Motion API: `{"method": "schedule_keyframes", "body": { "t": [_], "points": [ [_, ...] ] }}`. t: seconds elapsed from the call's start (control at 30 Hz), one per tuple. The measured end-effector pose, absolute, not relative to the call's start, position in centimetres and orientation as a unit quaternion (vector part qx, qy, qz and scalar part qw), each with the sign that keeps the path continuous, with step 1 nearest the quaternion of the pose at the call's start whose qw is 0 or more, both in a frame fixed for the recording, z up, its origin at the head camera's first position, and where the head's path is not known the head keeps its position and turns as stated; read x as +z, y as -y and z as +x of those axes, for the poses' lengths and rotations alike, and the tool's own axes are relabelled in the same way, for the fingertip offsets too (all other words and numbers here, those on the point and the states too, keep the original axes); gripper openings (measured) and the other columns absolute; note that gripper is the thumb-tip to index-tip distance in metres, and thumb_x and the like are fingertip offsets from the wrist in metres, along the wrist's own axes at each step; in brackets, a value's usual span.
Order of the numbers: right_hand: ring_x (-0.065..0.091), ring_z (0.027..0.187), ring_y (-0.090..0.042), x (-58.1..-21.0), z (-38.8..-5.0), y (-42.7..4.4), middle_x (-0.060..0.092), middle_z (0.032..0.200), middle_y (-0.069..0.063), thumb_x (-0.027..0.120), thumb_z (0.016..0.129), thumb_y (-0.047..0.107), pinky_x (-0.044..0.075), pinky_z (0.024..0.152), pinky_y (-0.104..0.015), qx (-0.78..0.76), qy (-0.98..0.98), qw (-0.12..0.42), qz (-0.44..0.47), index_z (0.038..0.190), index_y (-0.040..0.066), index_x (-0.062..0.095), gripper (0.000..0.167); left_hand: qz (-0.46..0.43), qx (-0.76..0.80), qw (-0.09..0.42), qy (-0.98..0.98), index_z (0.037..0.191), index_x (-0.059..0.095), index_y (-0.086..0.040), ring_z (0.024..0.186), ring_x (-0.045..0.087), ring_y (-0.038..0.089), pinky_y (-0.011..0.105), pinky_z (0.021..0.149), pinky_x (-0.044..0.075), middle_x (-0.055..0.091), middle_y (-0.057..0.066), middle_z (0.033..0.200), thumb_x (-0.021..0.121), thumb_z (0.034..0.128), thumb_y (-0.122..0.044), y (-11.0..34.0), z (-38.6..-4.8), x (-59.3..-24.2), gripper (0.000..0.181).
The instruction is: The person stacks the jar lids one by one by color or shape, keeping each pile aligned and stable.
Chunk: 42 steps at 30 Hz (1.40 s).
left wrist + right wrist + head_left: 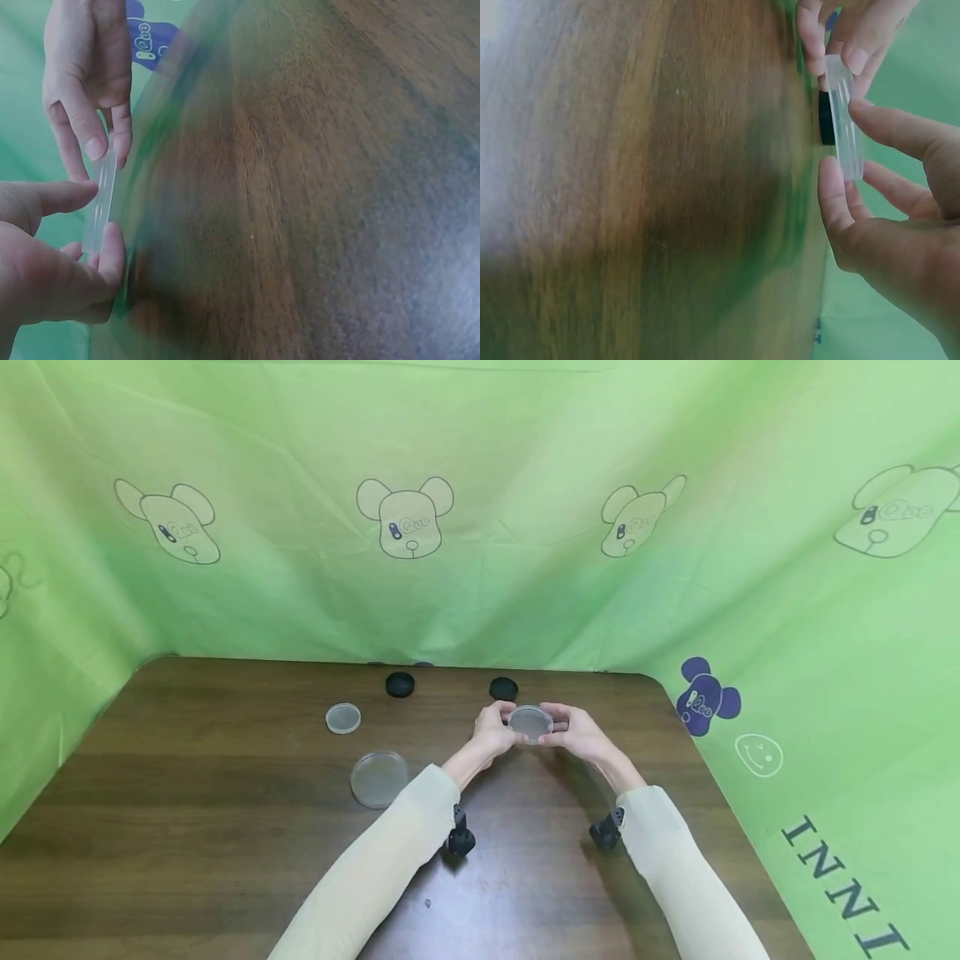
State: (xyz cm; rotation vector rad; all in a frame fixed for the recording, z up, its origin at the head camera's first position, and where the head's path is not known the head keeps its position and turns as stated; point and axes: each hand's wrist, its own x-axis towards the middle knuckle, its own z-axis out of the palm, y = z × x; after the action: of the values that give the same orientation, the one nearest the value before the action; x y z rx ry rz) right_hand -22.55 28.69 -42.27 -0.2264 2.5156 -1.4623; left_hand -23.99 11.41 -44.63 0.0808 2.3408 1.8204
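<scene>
A clear round petri dish (530, 723) is held up between both hands over the far part of the table. My left hand (493, 732) pinches its left edge, thumb on one face and fingers on the other. On the opposite edge, my right hand (577, 732) grips it the same way. Seen edge-on in the left wrist view, the petri dish (101, 202) appears as a thin, flat band with several rim lines. The right wrist view shows the petri dish (845, 120) between the fingertips, with a black round piece (826, 118) behind it.
To the left lie a small clear dish (343, 718) and a larger clear dish (378, 779). Two black round pieces, one left (400, 684) and one just beyond the hands (503, 689), sit near the table's back edge. Green cloth (480, 602) surrounds the brown table (187, 827).
</scene>
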Motion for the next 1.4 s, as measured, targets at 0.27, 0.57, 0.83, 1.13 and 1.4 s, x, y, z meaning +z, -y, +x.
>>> {"method": "schedule_keyframes", "body": {
  "t": [0.27, 0.57, 0.83, 1.13, 1.4],
  "points": [
    [0.052, 0.115, -0.045, -42.7, -22.7, -28.5, 0.044, 0.136, -0.033, 0.067, 0.083, -0.007, 0.049, 0.087, -0.029, -0.491, -0.862, 0.104, -0.071, 0.14, -0.015, 0.035, 0.066, 0.021, 0.611, 0.075, -0.788, 0.123, 0.059, 0.001, 0.1, 0.057, 0.023, 0.03, 0.088, 0.047, 0.064, 0.012, 0.107, 0.08, 0.067, 0.009, -11.3, -23.8, -44.2, 0.061],
    [0.054, 0.112, -0.043, -43.2, -22.2, -28.8, 0.048, 0.133, -0.032, 0.069, 0.083, -0.005, 0.051, 0.085, -0.031, -0.477, -0.872, 0.089, -0.07, 0.138, -0.014, 0.039, 0.064, 0.027, 0.596, 0.064, -0.8, 0.121, 0.06, 0.002, 0.097, 0.057, 0.023, 0.029, 0.086, 0.046, 0.065, 0.012, 0.104, 0.08, 0.0662, 0.008, -11.2, -23.1, -44.2, 0.059],
    [0.055, 0.111, -0.042, -42.8, -21.8, -28.1, 0.049, 0.132, -0.032, 0.071, 0.083, -0.003, 0.05, 0.089, -0.038, -0.467, -0.878, 0.078, -0.069, 0.138, -0.014, 0.039, 0.064, 0.027, 0.598, 0.067, -0.798, 0.122, 0.06, 0.001, 0.1, 0.057, 0.025, 0.033, 0.09, 0.046, 0.064, 0.012, 0.107, 0.081, 0.0667, 0.006, -10.8, -22.9, -44.2, 0.06],
    [0.056, 0.11, -0.043, -42.3, -21.1, -26.9, 0.05, 0.13, -0.032, 0.071, 0.082, -0.004, 0.051, 0.087, -0.037, -0.477, -0.873, 0.074, -0.076, 0.138, -0.014, 0.039, 0.066, 0.028, 0.599, 0.072, -0.797, 0.123, 0.06, -0.001, 0.097, 0.062, 0.023, 0.03, 0.084, 0.049, 0.063, 0.013, 0.111, 0.082, 0.0665, 0.006, -9.6, -22.3, -43.8, 0.061],
    [0.057, 0.108, -0.043, -42.3, -20.9, -25.7, 0.05, 0.13, -0.032, 0.071, 0.081, -0.007, 0.051, 0.087, -0.04, -0.48, -0.871, 0.07, -0.082, 0.138, -0.015, 0.038, 0.067, 0.03, 0.614, 0.072, -0.785, 0.122, 0.059, 0.001, 0.097, 0.065, 0.027, 0.026, 0.077, 0.053, 0.062, 0.014, 0.112, 0.081, 0.0687, 0.007, -8.5, -21.8, -43.8, 0.058]
  ]
}}
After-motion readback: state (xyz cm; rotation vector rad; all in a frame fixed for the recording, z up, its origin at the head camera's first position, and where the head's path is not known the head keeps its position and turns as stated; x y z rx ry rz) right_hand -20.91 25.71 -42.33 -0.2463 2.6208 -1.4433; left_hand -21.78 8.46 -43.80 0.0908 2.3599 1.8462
